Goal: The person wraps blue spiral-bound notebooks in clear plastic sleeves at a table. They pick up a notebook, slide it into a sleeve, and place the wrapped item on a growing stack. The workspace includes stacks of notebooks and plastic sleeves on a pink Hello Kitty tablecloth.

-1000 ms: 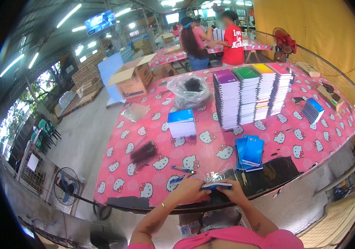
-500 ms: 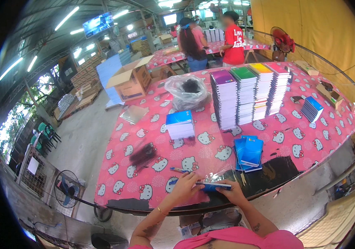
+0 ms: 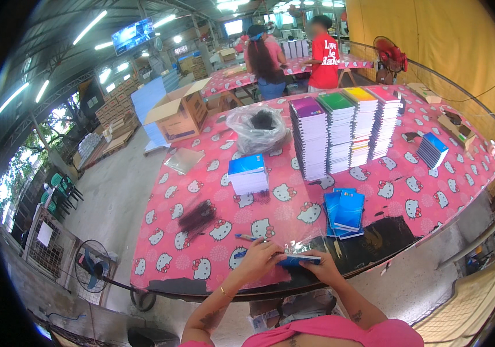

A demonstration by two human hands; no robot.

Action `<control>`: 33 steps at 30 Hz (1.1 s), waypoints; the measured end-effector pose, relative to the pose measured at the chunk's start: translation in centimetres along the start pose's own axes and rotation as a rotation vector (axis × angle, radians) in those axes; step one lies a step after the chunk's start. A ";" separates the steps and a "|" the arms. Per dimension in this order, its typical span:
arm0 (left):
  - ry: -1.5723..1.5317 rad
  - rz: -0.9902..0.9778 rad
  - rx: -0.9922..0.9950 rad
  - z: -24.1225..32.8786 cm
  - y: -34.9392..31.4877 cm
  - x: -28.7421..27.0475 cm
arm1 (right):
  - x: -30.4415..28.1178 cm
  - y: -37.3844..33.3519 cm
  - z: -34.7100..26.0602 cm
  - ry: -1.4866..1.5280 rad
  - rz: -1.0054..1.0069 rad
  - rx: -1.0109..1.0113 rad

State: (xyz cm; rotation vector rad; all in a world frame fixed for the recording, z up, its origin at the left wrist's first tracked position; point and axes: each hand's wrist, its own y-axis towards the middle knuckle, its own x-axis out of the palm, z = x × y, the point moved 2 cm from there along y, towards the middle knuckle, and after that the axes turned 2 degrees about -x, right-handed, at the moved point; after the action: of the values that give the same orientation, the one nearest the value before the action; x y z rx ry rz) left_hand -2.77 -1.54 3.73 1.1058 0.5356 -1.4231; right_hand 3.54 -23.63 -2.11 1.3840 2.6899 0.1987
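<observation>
At the near edge of the table I hold a thin blue notebook [image 3: 295, 261] nearly edge-on, with its long edge across in front of me. My left hand [image 3: 262, 258] grips its left end, and my right hand [image 3: 324, 267] pinches the right end between thumb and fingers. Just beyond my left fingers is a pen [image 3: 245, 236]; whether it touches them I cannot tell. Several blue notebooks [image 3: 348, 209] lie in a loose pile ahead of my right hand. Farther off to the left stands a neat stack of blue-covered notebooks [image 3: 247, 166].
Tall stacks of purple [image 3: 308, 139], green [image 3: 340, 136], yellow [image 3: 361, 130] and pink notebooks [image 3: 385, 130] rise at the back. Left of them sit a clear plastic bag [image 3: 247, 130] and an open carton [image 3: 181, 118]. Two people stand at a farther table. A fan [image 3: 93, 265] is at left.
The notebook has tipped slightly in my hands, so less of its blue face shows. Both hands keep their hold. The whole view has shifted a little to the left.
</observation>
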 end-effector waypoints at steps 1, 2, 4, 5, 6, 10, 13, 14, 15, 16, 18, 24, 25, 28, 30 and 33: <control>-0.004 0.032 0.027 0.2 0.1 0.0 | 0.0 0.0 0.1 -0.004 -0.004 0.005; -0.003 0.054 0.026 0.5 0.2 0.0 | -0.1 0.0 0.2 -0.008 -0.008 0.010; 0.001 0.098 0.025 1.2 0.3 -0.1 | -0.1 0.0 0.3 -0.006 -0.010 0.017; 0.000 0.075 0.036 1.2 0.3 -0.1 | -0.1 0.0 0.3 0.000 -0.008 0.018; -0.001 0.052 0.046 1.1 0.3 -0.2 | -0.1 0.0 0.2 0.006 -0.006 0.020; -0.043 0.024 0.042 1.0 0.4 -0.4 | 0.0 0.1 -0.3 0.023 -0.018 0.016; -0.087 -0.001 0.025 0.7 0.8 -0.4 | 0.0 0.1 0.2 0.028 -0.018 0.016; -0.102 0.001 0.025 0.7 0.9 -0.4 | 0.0 0.1 0.3 0.027 -0.018 0.015; -0.116 0.002 0.024 0.7 0.9 -0.5 | 0.0 0.1 0.4 0.026 -0.019 0.013; -0.131 0.004 0.023 0.7 0.9 -0.5 | -0.1 0.1 0.4 0.020 -0.020 0.015; -0.137 -0.013 0.027 0.8 1.1 -0.8 | -0.1 0.1 0.2 0.007 -0.024 0.017; -0.110 -0.093 -0.009 0.2 1.1 -0.7 | -0.1 0.1 0.2 -0.006 -0.028 0.038; -0.099 -0.140 -0.025 0.1 1.1 -0.7 | -0.1 0.1 0.2 0.000 -0.019 0.033; 0.541 0.160 0.000 2.7 0.7 0.5 | 0.2 0.1 0.3 0.112 0.047 0.060; 0.434 0.114 -0.077 3.7 -1.0 3.2 | 1.1 -0.4 -0.4 0.313 0.131 0.148; 0.348 0.044 -0.143 3.6 -4.9 6.6 | 1.4 -0.3 -0.6 0.334 0.192 0.183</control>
State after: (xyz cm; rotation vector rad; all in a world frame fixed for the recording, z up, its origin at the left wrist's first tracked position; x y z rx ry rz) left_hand -7.53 -6.86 -1.66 1.2479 0.8415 -1.1397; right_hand 2.35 -22.73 -1.62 1.8118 2.8968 0.2213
